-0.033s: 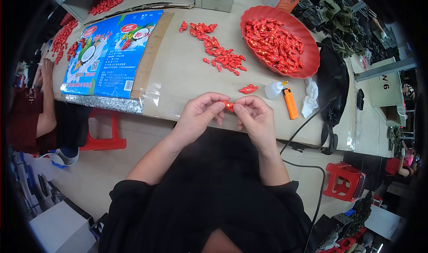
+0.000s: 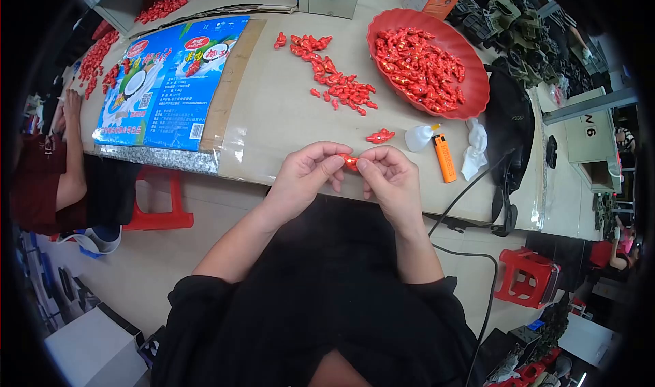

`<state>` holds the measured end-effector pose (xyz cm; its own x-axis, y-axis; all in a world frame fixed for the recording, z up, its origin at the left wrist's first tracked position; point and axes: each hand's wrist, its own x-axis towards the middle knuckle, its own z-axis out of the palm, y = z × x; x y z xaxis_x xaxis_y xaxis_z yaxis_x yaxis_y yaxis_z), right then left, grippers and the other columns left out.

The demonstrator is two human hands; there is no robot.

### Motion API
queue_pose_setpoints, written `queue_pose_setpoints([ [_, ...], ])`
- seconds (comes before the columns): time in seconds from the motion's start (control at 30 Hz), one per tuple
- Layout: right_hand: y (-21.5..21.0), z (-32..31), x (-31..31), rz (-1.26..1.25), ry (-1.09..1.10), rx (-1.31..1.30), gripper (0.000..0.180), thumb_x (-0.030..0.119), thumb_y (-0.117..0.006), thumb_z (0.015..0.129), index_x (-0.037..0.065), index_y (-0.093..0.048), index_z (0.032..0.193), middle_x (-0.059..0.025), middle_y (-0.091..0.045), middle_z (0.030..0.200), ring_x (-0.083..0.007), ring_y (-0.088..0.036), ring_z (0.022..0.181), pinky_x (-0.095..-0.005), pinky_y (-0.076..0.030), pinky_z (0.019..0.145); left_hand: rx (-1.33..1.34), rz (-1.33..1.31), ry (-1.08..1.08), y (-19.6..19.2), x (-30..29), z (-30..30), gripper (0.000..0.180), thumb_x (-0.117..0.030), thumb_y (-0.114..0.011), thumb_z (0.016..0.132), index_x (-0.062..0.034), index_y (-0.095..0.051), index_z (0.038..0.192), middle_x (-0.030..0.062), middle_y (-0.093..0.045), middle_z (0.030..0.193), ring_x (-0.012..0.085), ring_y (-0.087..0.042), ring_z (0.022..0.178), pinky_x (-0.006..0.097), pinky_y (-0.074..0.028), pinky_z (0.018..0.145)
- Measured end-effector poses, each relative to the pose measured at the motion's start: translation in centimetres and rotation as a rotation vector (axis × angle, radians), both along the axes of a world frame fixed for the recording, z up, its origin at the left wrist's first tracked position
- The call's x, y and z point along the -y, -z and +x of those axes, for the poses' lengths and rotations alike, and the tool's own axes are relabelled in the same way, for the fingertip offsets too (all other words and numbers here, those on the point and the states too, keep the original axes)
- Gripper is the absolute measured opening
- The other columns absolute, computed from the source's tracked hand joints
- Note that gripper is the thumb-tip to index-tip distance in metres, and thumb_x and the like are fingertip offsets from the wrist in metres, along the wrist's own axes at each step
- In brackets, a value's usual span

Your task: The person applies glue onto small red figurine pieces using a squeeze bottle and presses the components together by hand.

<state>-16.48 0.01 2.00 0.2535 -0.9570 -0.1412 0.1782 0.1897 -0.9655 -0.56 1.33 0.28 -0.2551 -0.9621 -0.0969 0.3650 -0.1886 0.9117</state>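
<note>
Between my two hands, over the table's front edge, is a small shiny red figure-like piece (image 2: 350, 162) with gold marks. Thumb and fingers of my left hand (image 2: 312, 170) pinch its left end. On its right end, my right hand (image 2: 389, 177) does the same. My fingertips hide part of it. Just beyond my hands lies another red piece (image 2: 381, 136). To its right are a small white squeeze bottle (image 2: 418, 138) with a yellow tip and an orange lighter (image 2: 444, 158). Farther off, a loose trail of red pieces (image 2: 334, 80) lies on the table.
A red scalloped bowl (image 2: 479, 80) full of red pieces stands at the far right. Beside it are a crumpled white tissue (image 2: 475, 148), a black bag (image 2: 513, 114) and a cable (image 2: 471, 189). Blue printed cardboard (image 2: 170, 87) covers the left side, where another person's arm (image 2: 70, 155) rests.
</note>
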Motion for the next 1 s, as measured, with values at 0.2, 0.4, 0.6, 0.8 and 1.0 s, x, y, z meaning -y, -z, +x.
queue_pose_setpoints([
  [0.2,0.42,-0.07,0.10,0.050,-0.029,0.061,0.010,0.007,-0.057,0.080,0.000,-0.052,0.084,-0.0009,-0.055,0.064,-0.0028,-0.048,0.048,-0.0159,-0.041,0.042,0.126,-0.048,0.009,-0.35,-0.26,-0.34,0.028,-0.005,-0.047,0.086,0.0013,-0.049,0.113,0.0030,-0.051,0.084,0.0079,-0.049,0.068,0.020,-0.042,0.065],
  [0.4,0.60,-0.21,0.14,0.096,-0.025,0.077,0.009,0.006,-0.057,0.079,0.000,-0.052,0.082,-0.0017,-0.055,0.064,-0.0043,-0.051,0.048,-0.0161,-0.043,0.043,0.149,-0.083,0.030,-0.40,-0.28,-0.23,0.030,-0.004,-0.048,0.085,0.0005,-0.049,0.114,0.0026,-0.048,0.090,0.0068,-0.048,0.068,0.019,-0.042,0.064],
  [0.6,0.71,-0.12,0.26,0.123,-0.018,0.074,0.007,0.004,-0.057,0.079,0.000,-0.052,0.080,-0.0014,-0.055,0.063,-0.0042,-0.050,0.047,-0.0160,-0.042,0.042,0.165,-0.060,0.049,-0.43,-0.12,-0.32,0.029,-0.003,-0.047,0.085,0.0003,-0.049,0.113,0.0023,-0.046,0.089,0.0056,-0.047,0.070,0.018,-0.042,0.063],
  [0.8,0.83,0.23,0.25,0.132,0.020,0.094,0.003,0.000,-0.056,0.077,-0.002,-0.053,0.079,-0.0041,-0.056,0.066,-0.0060,-0.049,0.047,-0.0175,-0.040,0.043,0.237,-0.115,0.010,-0.09,-0.14,-0.63,0.028,-0.002,-0.046,0.085,0.0006,-0.049,0.113,0.0022,-0.045,0.089,0.0047,-0.046,0.068,0.017,-0.041,0.061],
  [1.0,0.93,0.34,0.29,0.116,0.023,0.087,0.006,0.003,-0.056,0.079,-0.001,-0.052,0.080,-0.0009,-0.053,0.062,-0.0036,-0.049,0.049,-0.0167,-0.042,0.044,0.274,-0.150,-0.035,-0.11,-0.20,-0.94,0.027,-0.001,-0.045,0.085,0.0007,-0.050,0.111,0.0023,-0.045,0.091,0.0044,-0.046,0.068,0.017,-0.040,0.060],
])
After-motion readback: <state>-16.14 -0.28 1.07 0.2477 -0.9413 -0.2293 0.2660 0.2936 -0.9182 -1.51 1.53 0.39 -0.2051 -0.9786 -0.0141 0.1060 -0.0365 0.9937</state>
